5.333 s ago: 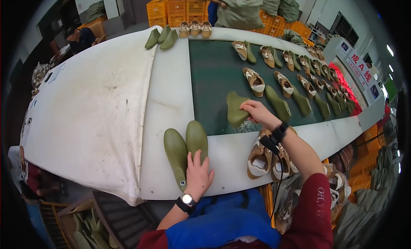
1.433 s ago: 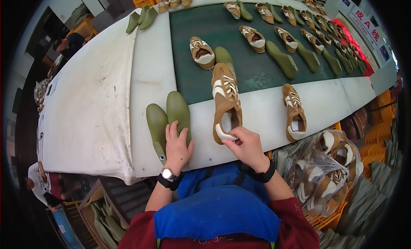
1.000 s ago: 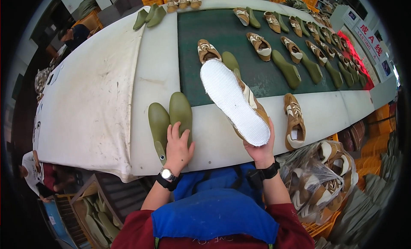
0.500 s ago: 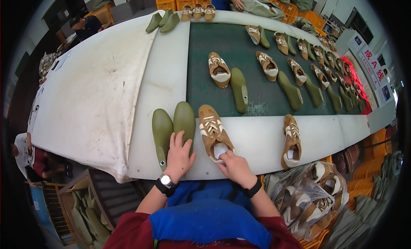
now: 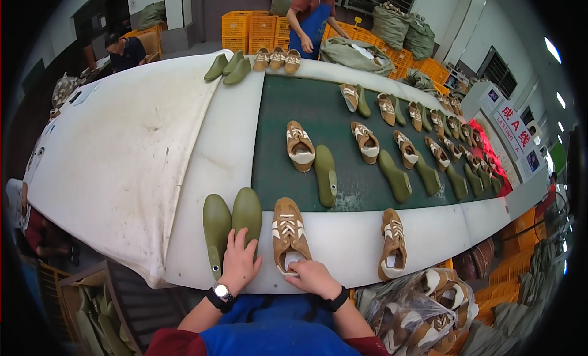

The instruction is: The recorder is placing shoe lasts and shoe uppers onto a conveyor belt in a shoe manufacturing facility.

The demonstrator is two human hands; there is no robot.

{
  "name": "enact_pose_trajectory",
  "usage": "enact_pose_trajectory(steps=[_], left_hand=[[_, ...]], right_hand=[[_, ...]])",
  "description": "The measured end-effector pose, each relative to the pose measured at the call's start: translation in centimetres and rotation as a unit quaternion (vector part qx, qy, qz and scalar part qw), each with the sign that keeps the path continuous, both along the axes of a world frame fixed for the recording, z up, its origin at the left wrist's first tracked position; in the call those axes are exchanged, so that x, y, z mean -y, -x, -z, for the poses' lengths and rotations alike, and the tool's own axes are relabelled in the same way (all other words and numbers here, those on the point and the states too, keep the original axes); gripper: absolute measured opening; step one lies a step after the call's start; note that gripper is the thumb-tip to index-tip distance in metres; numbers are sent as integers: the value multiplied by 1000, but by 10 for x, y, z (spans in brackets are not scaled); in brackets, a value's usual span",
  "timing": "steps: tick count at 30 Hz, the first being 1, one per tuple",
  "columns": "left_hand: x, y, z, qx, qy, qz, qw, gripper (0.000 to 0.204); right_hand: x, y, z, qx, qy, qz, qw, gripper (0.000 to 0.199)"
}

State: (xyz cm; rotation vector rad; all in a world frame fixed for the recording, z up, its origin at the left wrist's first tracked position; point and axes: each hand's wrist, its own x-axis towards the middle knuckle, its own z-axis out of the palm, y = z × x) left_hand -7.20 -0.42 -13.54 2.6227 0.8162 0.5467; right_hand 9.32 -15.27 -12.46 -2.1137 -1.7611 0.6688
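Note:
Two olive-green shoe lasts stand side by side in front of me, a left last (image 5: 217, 224) and a right last (image 5: 247, 208). My left hand (image 5: 240, 259) lies over the heel end of the right last, its fingers spread apart. A brown suede sneaker (image 5: 287, 226) with white stripes and laces rests to the right of the lasts, toe pointing away. At its heel opening my right hand (image 5: 314, 277) is closed, fingertips inside the collar beside a white lining; the shoe hides part of the grip. A matching sneaker (image 5: 392, 239) sits farther right on the white edge.
On the green belt (image 5: 275, 193) stand rows of sneakers and lasts. Beyond it are more lasts (image 5: 237, 71), sneakers (image 5: 277, 60) and a person in a blue apron (image 5: 312, 28). A plastic bag of sneakers (image 5: 429, 313) is at lower right, a crate of lasts (image 5: 101, 319) at lower left.
The view has tilted up, so the table and my hands appear lower and more of the room shows. My left hand stays on the last and my right hand at the sneaker's opening.

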Motion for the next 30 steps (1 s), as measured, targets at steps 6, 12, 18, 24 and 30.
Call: enact_pose_trajectory(steps=[6,12,18,24,30], left_hand=[[-1,1,-3,-5,-42,-2,999,40],[-1,1,-2,-3,-17,-4,1000,42],[-2,0,0,-6,-14,-7,1000,42],[-3,1,1,-10,-17,-10,1000,44],[-4,3,-3,-9,-34,-13,999,42]], right_hand=[[1,0,-1,-6,-7,4,1000,28],[1,1,2,-18,-28,21,999,29],[1,0,6,-23,-28,19,999,29],[-1,-1,6,-17,-27,12,999,30],[-3,2,-1,-16,-12,16,1000,31]])
